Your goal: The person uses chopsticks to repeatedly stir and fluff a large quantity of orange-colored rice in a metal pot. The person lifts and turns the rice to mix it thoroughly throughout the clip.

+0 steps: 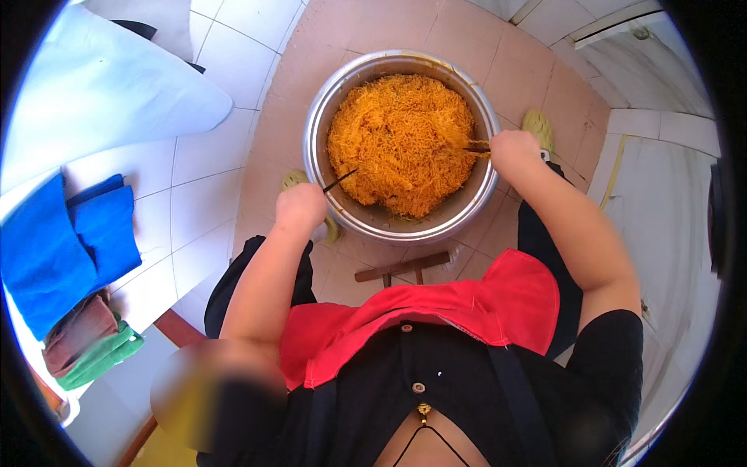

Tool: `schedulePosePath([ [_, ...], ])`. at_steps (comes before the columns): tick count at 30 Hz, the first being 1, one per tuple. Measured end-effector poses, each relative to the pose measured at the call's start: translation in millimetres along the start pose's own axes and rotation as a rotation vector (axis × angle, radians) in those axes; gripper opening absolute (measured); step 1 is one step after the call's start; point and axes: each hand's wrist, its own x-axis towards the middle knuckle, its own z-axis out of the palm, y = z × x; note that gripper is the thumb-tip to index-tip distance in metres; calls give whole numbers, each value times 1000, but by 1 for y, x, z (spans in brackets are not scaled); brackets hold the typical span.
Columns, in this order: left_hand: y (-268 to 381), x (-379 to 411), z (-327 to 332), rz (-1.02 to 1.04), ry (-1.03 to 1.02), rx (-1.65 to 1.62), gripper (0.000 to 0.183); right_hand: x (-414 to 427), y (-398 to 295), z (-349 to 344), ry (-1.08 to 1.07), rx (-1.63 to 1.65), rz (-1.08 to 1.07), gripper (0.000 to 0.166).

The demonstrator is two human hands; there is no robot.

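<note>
A large round metal pot (402, 234) stands on the tiled floor between my feet, holding a heap of orange shredded food (402, 140), possibly fine noodles. My left hand (302, 205) is closed at the pot's lower left rim around a thin dark stick (339, 181), whose tip reaches over the heap. At the right rim, my right hand (516, 153) grips a thin dark utensil (475, 149), perhaps chopsticks, with orange strands about it. Its far end meets the heap. A red apron (420, 303) lies across my lap.
Beneath me is part of a wooden stool (402, 267). Blue cloths (105, 233) and a green cloth (102, 356) lie on the left. White cabinet doors (648, 233) stand on the right, and a pale sheet-like surface (117, 82) juts in at upper left.
</note>
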Motion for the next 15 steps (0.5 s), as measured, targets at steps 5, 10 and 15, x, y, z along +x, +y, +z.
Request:
schedulePosePath([
  [5, 12, 63, 50, 30, -12, 79, 20, 62, -30, 80, -116, -32, -14, 18],
  [10, 38, 95, 85, 288, -234, 137, 19, 64, -80, 116, -314, 94, -184, 20],
  [15, 56, 100, 96, 304, -376, -12, 20, 62, -103, 141, -478, 401, -109, 21],
])
